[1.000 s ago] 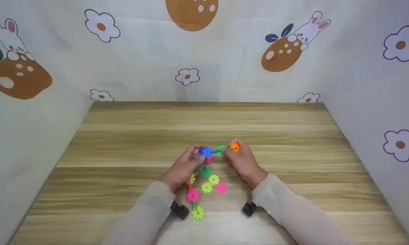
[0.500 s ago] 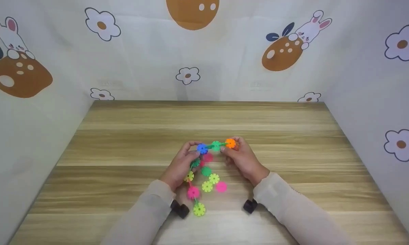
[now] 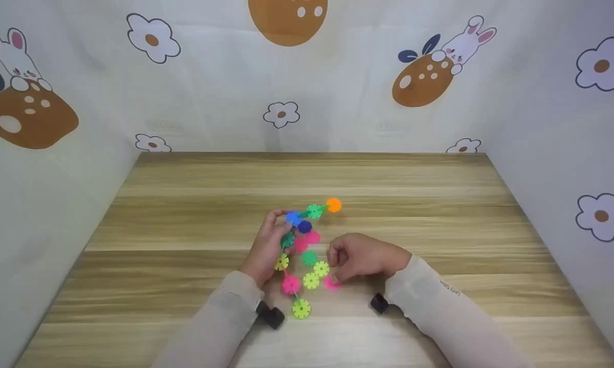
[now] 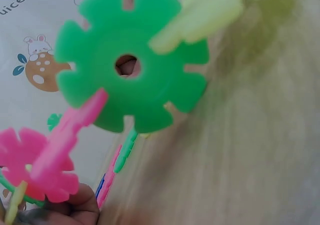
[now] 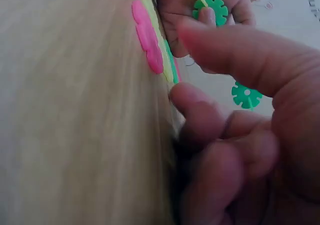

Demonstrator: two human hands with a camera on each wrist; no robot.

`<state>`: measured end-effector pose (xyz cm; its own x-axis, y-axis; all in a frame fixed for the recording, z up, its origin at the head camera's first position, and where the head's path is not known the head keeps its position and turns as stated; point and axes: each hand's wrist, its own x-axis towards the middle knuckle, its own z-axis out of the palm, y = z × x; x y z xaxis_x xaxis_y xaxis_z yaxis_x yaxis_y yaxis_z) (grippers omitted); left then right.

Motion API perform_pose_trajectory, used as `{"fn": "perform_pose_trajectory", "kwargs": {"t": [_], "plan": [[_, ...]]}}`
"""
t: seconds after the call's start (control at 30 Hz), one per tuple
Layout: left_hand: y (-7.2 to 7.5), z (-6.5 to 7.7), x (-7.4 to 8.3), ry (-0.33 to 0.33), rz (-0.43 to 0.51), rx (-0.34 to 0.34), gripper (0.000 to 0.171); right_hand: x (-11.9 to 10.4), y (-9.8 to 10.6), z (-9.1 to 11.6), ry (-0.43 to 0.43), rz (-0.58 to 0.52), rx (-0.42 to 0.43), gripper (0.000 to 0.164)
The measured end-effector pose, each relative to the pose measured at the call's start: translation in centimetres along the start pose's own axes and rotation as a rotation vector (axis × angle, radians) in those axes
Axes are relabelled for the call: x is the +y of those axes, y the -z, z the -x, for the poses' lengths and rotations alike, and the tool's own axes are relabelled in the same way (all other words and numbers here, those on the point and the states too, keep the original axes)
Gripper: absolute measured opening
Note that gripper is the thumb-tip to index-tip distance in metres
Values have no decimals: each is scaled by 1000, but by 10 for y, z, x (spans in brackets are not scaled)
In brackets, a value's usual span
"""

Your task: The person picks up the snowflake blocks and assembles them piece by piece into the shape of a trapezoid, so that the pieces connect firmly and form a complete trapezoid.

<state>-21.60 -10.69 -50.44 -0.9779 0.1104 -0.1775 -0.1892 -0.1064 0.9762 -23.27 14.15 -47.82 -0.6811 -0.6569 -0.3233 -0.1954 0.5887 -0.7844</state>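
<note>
My left hand grips a chain of slotted plastic snowflake discs, fingers at its blue disc. From there the chain reaches right through a green disc to an orange disc. Its other end hangs toward me, past a pink disc to a yellow-green disc. Close up in the left wrist view, a green disc joins two others edgewise. My right hand is low over a loose pink disc, its thumb overlapping that disc; the right wrist view shows thumb and forefinger apart, nothing between them.
Loose discs lie on the wooden table between the hands: two yellow-green discs, a green disc, pink discs and a dark blue disc. A printed curtain closes off the back and sides.
My right hand has let go of the chain's orange end and come down toward me to the loose pink disc. My left hand has shifted slightly left with the chain.
</note>
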Motion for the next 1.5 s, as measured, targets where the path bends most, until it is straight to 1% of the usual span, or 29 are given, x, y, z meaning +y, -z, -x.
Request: {"fn": "perform_pose_trajectory", "kwargs": {"t": [0.1, 0.17, 0.27, 0.37, 0.43, 0.53, 0.63, 0.73, 0.83, 0.9, 0.93, 1.03, 1.13, 1.23, 1.33, 1.5], "plan": [[0, 0, 0, 2, 2, 4, 29, -6, -2, 5, -14, 107, -22, 30], [0, 0, 0, 7, -8, 5, 29, -9, -4, 7, -14, 174, -25, 29], [0, -1, 0, 22, -29, 10, 29, -12, -4, 8, -3, 225, -16, 25], [0, 0, 1, 41, -41, 15, 29, -12, -5, 7, -2, 218, -2, 25], [0, 0, 1, 48, -38, 17, 29, -12, -6, 7, 0, 218, 12, 27], [0, 0, 1, 38, -28, 9, 29, -11, -8, 6, 10, 227, 27, 28], [0, 0, 0, 14, -15, -5, 29, -13, -8, 6, 17, 229, 32, 23], [0, 1, 0, 1, -8, -13, 28, -12, -6, 6, 8, 196, 26, 23], [0, 1, 0, 0, -17, -16, 28, -8, -3, 4, 23, 167, 27, 20], [0, 0, -1, 5, -23, -14, 27, -2, -1, 1, 38, 128, 31, 22], [1, 0, -1, 7, -26, -14, 27, 1, 0, 0, 35, 89, 33, 23], [1, 0, -1, 13, -30, -12, 27, 9, 3, -5, 4, -109, 58, 25], [1, 0, -1, 15, -32, -15, 27, 15, 5, -8, -34, -321, 122, 21], [2, 0, -2, 14, -28, -22, 27, 19, 5, -11, -40, -463, 191, 18], [2, 0, -1, 11, -24, -33, 28, 19, 5, -13, -43, -556, 249, 20], [1, 1, 0, -3, -38, -60, 29, 21, 5, -16, 19, -603, 324, 26]]}}
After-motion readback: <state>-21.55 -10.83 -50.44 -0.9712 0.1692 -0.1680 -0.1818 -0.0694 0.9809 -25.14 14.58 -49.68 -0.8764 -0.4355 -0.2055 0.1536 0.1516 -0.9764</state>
